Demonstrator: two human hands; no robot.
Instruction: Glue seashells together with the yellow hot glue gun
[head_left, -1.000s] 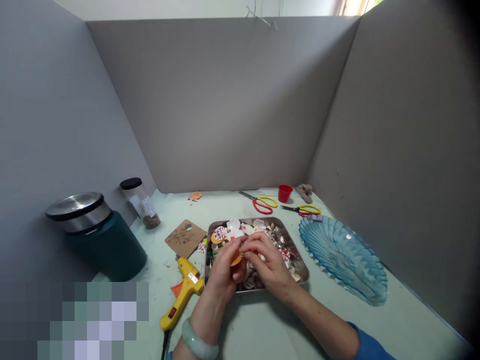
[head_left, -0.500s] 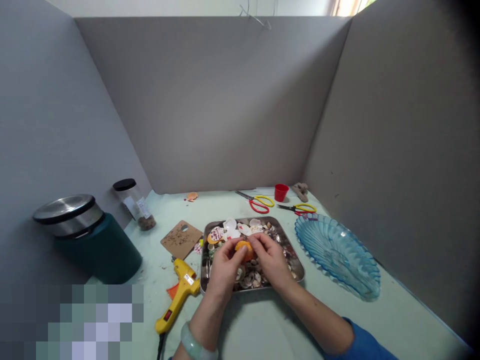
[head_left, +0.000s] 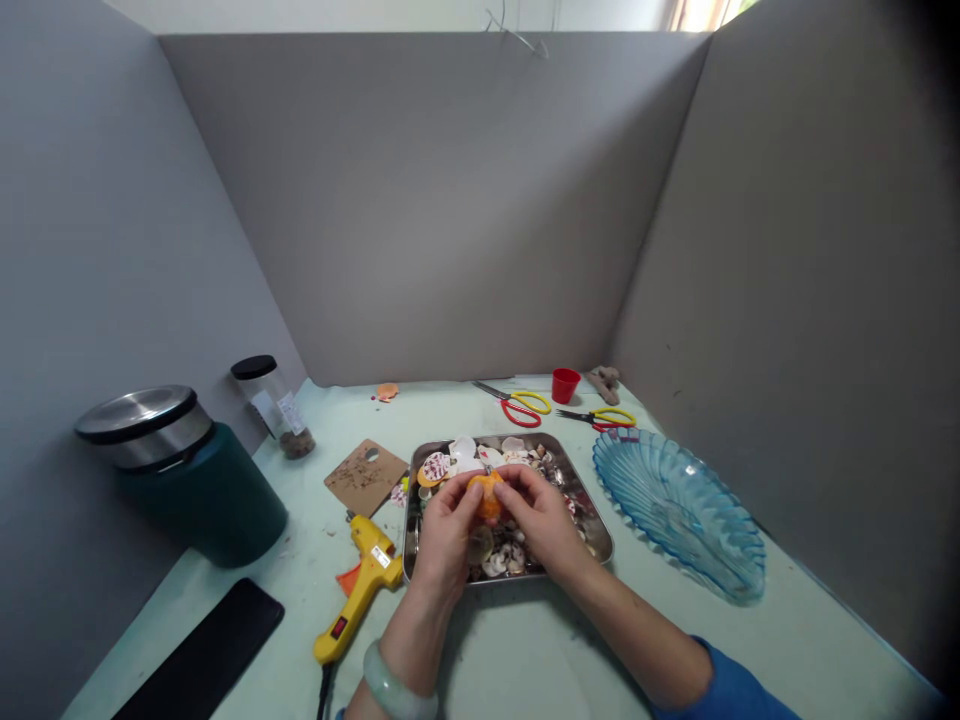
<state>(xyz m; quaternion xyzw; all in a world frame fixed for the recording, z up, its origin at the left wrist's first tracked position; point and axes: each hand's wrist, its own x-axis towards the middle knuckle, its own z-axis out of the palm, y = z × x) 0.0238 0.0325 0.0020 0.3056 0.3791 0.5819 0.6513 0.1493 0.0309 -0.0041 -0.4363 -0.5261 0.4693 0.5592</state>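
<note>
Evidently pinching an orange shell (head_left: 487,496) from both sides, left hand (head_left: 447,530) and right hand (head_left: 546,522) each closed on it between thumb and fingers. Held above the metal tray (head_left: 598,520) of mixed small shells (head_left: 505,560), not resting on the worktop (head_left: 517,640). Judged light, stiff and thin-walled; probably brittle, perhaps slightly slick where smooth. Best gripped at opposite rim edges, pressing lightly, without bending or twisting. Cannot make out the covered edges. Also noted: yellow glue gun (head_left: 367,570) just left of the tray.
</note>
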